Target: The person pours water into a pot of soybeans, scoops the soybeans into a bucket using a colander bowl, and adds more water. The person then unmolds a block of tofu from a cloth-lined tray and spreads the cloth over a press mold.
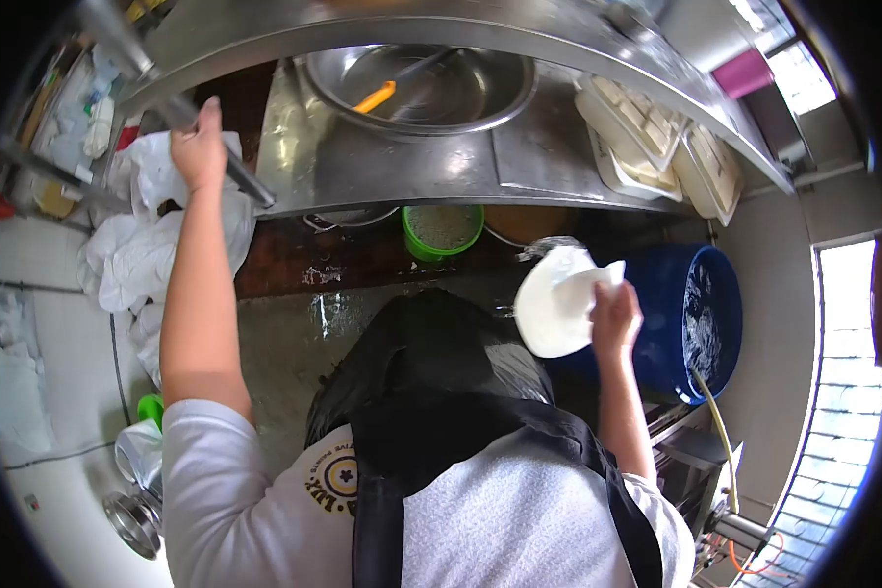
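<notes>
My left hand point(201, 152) is closed around a slanting metal post point(250, 181) at the end of the steel table. On the right, my right hand point(614, 318) grips a white plastic jug point(555, 314) at its side; the jug is tilted, and water point(551, 245) splashes at its far edge. Right beside that hand lies the open mouth of a blue barrel point(710, 323) holding water. Ahead of me, below the table edge, is a green bucket point(443, 231) filled with foamy liquid.
A large steel basin point(480, 93) on the table point(392, 171) holds an orange-handled utensil point(374, 97). White trays point(622, 122) of pale blocks are stacked at right. White plastic bags point(156, 250) hang at left. A hose point(720, 431) runs into the barrel. The floor point(284, 343) looks wet.
</notes>
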`<state>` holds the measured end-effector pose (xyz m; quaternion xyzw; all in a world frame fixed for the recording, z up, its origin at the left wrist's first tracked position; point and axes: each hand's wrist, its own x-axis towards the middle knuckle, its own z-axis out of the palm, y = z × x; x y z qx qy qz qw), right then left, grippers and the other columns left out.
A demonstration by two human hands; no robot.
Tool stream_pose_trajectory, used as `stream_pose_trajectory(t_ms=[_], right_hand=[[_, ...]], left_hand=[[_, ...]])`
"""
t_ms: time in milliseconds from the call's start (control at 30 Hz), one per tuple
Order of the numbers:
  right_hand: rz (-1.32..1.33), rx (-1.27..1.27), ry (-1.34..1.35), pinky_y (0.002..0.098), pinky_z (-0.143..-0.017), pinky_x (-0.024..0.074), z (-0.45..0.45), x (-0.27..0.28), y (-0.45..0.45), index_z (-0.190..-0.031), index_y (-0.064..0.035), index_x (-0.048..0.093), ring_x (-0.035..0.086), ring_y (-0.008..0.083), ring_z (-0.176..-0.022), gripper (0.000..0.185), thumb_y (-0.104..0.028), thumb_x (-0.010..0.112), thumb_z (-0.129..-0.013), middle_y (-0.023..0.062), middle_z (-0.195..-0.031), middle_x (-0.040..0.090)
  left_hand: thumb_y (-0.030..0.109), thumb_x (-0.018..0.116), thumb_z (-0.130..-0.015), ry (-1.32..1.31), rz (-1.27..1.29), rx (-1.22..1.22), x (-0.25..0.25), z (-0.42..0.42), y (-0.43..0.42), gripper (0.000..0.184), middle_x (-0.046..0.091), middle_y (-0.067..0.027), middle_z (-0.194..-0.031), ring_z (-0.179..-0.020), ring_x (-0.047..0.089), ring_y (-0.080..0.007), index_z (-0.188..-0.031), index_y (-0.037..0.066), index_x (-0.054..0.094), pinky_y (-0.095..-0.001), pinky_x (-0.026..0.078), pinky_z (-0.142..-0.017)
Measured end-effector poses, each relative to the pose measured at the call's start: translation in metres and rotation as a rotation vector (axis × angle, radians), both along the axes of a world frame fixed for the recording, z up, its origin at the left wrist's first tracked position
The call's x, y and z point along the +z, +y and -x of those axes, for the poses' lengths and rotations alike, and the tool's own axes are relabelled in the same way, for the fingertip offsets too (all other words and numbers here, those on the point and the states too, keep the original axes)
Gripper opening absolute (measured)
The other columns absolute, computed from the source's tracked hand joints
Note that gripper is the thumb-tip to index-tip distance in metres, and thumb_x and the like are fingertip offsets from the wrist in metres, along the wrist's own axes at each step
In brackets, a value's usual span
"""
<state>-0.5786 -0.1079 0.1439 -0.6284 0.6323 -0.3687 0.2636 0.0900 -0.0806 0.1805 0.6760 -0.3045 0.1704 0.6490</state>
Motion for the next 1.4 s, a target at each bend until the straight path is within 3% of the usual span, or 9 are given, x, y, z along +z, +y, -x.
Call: stream_pose_trajectory(t_ms=[133, 200, 300, 433, 500, 600, 867, 1167, 1400], right_hand=[[-0.084, 0.248, 0.224, 0.0459, -0.077, 0.0554, -0.11, -0.038, 0.011, -0.103, 0.0005, 0.065, 0.069, 0.0477, -0.091, 0.028, -0.026, 0.07, -0.097, 0.0261, -0.092, 0.07], [-0.065, 0.368, 0.276, 0.0492, -0.079, 0.0552, -0.161, -0.057, 0.012, -0.102, 0.0014, 0.065, 0.069, 0.0488, -0.094, 0.03, -0.029, 0.069, -0.098, 0.0279, -0.095, 0.07], [-0.139, 0.435, 0.451, 0.0556, -0.089, 0.0531, -0.229, -0.081, 0.002, -0.108, 0.0042, 0.065, 0.067, 0.051, -0.103, 0.048, -0.043, 0.063, -0.098, 0.034, -0.106, 0.069], [-0.24, 0.526, 0.557, 0.0551, -0.095, 0.052, -0.3, -0.112, -0.018, -0.112, 0.0076, 0.065, 0.066, 0.0502, -0.108, 0.058, -0.049, 0.06, -0.098, 0.0361, -0.108, 0.069], [-0.228, 0.587, 0.636, 0.0478, -0.074, 0.0586, -0.328, -0.127, -0.027, -0.102, 0.0116, 0.066, 0.074, 0.0398, -0.073, 0.058, -0.046, 0.059, -0.1, 0.0279, -0.078, 0.071], [-0.393, 0.648, 0.638, 0.0448, -0.066, 0.0598, -0.361, -0.124, -0.033, -0.097, 0.0124, 0.068, 0.073, 0.0333, -0.06, 0.061, -0.047, 0.058, -0.1, 0.022, -0.066, 0.069], [-0.395, 0.656, 0.781, 0.0432, -0.071, 0.0609, -0.412, -0.133, -0.051, -0.078, 0.0084, 0.07, 0.074, 0.0314, -0.062, 0.063, -0.049, 0.055, -0.1, 0.0181, -0.062, 0.07], [-0.537, 0.665, 0.791, 0.0422, -0.07, 0.061, -0.452, -0.069, -0.053, -0.085, 0.011, 0.069, 0.074, 0.0323, -0.063, 0.062, -0.047, 0.056, -0.101, 0.0165, -0.062, 0.069], [-0.535, 0.651, 0.732, 0.0439, -0.081, 0.0598, -0.437, -0.035, -0.049, -0.097, 0.008, 0.07, 0.075, 0.0354, -0.069, 0.063, -0.052, 0.053, -0.101, 0.0208, -0.078, 0.074]], left_hand=[[0.049, 0.084, -0.083, 0.069, -0.126, 0.1, -0.003, -0.003, 0.003, 0.05, 0.071, -0.0119, -0.075, -0.069, 0.069, -0.0273, -0.08, 0.003, 0.064, -0.0405, 0.055, -0.071], [0.048, 0.085, -0.082, 0.094, -0.121, 0.121, -0.001, 0.002, 0.005, 0.05, 0.072, -0.013, -0.076, -0.075, 0.073, -0.0284, -0.087, 0.001, 0.067, -0.0398, 0.055, -0.074], [0.05, 0.085, -0.079, 0.04, -0.044, 0.075, -0.002, 0.0, 0.006, 0.052, 0.07, -0.0179, -0.071, -0.072, 0.072, -0.0406, -0.079, 0.004, 0.062, -0.0454, 0.056, -0.069], [0.047, 0.086, -0.08, -0.029, -0.045, 0.022, -0.002, -0.003, 0.01, 0.05, 0.069, -0.0178, -0.07, -0.067, 0.07, -0.0405, -0.076, 0.006, 0.059, -0.0469, 0.057, -0.064], [0.047, 0.086, -0.079, -0.063, -0.025, 0.002, -0.004, -0.007, 0.01, 0.05, 0.069, -0.0171, -0.07, -0.067, 0.07, -0.0405, -0.078, 0.005, 0.059, -0.0471, 0.056, -0.063], [0.047, 0.086, -0.079, -0.076, -0.001, -0.024, -0.006, -0.008, 0.01, 0.05, 0.068, -0.0167, -0.07, -0.066, 0.069, -0.0399, -0.079, 0.005, 0.059, -0.0464, 0.056, -0.062], [0.047, 0.086, -0.079, -0.119, 0.002, -0.038, -0.008, -0.012, 0.009, 0.05, 0.065, -0.014, -0.065, -0.058, 0.066, -0.0368, -0.078, 0.005, 0.058, -0.0439, 0.055, -0.055], [0.044, 0.088, -0.078, -0.164, 0.051, -0.029, -0.013, -0.013, 0.007, 0.049, 0.065, -0.0137, -0.065, -0.058, 0.066, -0.0369, -0.08, 0.005, 0.058, -0.0442, 0.055, -0.056], [0.044, 0.089, -0.078, -0.184, 0.042, -0.002, -0.012, -0.012, 0.007, 0.048, 0.068, -0.0147, -0.069, -0.063, 0.068, -0.0388, -0.081, 0.006, 0.059, -0.0452, 0.056, -0.06]])
